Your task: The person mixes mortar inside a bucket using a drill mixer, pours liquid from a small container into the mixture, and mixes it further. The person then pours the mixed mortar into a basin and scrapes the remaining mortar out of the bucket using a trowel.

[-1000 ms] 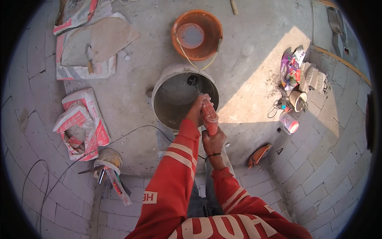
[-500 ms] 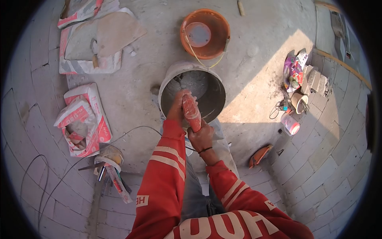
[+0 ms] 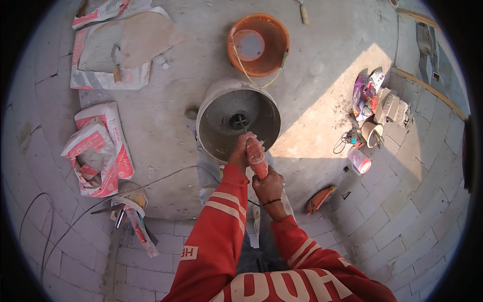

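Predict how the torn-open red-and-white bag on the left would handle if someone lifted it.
The torn-open bag would probably sag and fold, as its mouth is crumpled. It might spill, since grey material shows through the gaping opening. It could also drag on the neighbouring bag it partly overlaps.

Beyond the fingers (image 3: 250, 136) we see an orange bucket (image 3: 275, 40), its handle (image 3: 240, 64) hanging over the near rim. To their left and nearer us stands a small pail (image 3: 137, 195) of tools (image 3: 136, 229). Well to their right, we find a purple bag (image 3: 359, 95) just beside grey blocks (image 3: 396, 107), a tilted pot (image 3: 368, 132) and a pink-lidded container (image 3: 359, 160).
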Available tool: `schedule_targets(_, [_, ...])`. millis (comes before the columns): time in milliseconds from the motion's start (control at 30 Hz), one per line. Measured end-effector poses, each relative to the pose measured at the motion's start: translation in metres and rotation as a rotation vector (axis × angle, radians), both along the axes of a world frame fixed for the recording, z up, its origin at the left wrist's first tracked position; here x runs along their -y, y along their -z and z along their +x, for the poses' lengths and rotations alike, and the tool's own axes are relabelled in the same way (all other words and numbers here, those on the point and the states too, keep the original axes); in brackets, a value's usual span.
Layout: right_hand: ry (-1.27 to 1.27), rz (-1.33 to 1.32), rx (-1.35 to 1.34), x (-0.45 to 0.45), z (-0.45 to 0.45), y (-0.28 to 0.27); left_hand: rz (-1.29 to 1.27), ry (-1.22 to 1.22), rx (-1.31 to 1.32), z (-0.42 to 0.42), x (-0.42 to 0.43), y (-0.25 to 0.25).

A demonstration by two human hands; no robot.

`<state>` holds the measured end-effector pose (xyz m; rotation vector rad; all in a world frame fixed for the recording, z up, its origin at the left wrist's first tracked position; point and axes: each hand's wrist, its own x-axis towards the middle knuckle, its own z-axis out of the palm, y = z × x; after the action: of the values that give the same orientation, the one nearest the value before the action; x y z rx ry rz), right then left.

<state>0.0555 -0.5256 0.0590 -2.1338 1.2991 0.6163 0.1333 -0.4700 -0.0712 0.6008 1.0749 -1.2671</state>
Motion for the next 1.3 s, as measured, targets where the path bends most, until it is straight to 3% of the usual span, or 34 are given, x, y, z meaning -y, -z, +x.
schedule_targets(200, [0.05, -0.063, 0.098, 0.02, 0.023, 0.011, -0.18, -0.084, 0.05, 0.034, 0.032, -0.005])
schedule_targets(333, [0.006, 0.006, 0.16, 0.011, 0.044, 0.021, -0.095, -0.009, 0.129, 0.078, 0.018, -0.032])
schedule_targets(667, [-0.033, 0.2, 0.246, -0.008, 0.04, 0.016, 0.098, -0.05, 0.142, 0.069, -0.026, -0.039])
schedule_targets(1067, [-0.001, 0.028, 0.244, 0.027, 0.045, 0.033, 0.031, 0.006, 0.238, 0.085, 0.026, -0.026])
schedule_targets(1300, [0.238, -0.05, 0.238, 0.031, 0.016, 0.023, -0.054, 0.11, 0.155, 0.043, 0.056, -0.011])
